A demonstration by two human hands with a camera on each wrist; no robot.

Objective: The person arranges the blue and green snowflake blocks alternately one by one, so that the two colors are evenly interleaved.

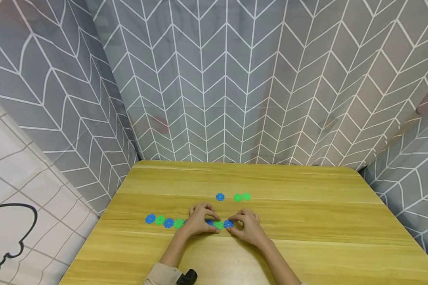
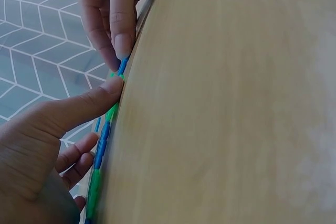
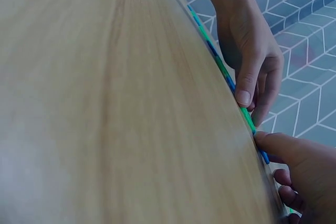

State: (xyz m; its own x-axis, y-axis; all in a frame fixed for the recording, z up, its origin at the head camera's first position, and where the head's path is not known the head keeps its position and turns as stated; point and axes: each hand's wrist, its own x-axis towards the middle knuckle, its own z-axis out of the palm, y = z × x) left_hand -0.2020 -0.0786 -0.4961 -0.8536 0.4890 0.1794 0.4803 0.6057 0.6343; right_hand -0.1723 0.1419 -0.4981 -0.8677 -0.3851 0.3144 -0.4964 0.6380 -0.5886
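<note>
From the head view, a flat chain of toothed plastic discs (image 1: 171,222), blue and green, lies on the smooth wooden table (image 1: 306,245). The left hand (image 1: 199,219) pinches a green disc (image 1: 218,225), and the right hand (image 1: 247,226) pinches the blue end disc (image 1: 228,223). The left wrist view shows the thumb (image 2: 100,100) pressing on the thin chain edge. The right wrist view shows the same grip on both discs.

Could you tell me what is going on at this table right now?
A person is working on a flat row of blue and green snowflake discs on a wooden table. The left hand presses on a green disc near the row's right end, while the right hand holds the blue end disc against it. Further back lie one loose blue disc and two joined green discs.
</note>
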